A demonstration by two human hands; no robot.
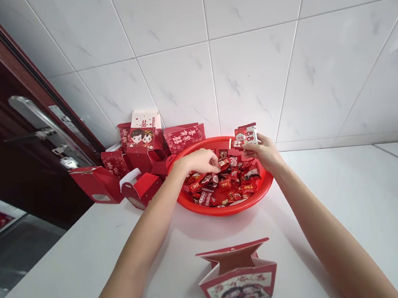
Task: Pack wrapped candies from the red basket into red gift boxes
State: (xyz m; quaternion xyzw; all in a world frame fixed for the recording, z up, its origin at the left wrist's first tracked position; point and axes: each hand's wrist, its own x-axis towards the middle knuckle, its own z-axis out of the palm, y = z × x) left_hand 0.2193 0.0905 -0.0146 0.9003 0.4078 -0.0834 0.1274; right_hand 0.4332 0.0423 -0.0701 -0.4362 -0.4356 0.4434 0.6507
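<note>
White marbled wall tiles (256,86) backed a glossy white tabletop (350,199). L hand (202,162) dipped, fingers curled, among small red-wrapped sweets (225,184) in a round red plastic basket (226,209) (couldn't tell if gripping any). R hand (266,152) pinched flat red-&-white packets (245,135) at its far R rim; open-topped red cardboard box (240,287) stood nearer.

The basket (226,209) is red, the tiles (179,92) grey-veined white.

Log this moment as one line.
left hand: at candies in red basket | right hand: holding wrapped packets | open box: upright on white table
</note>
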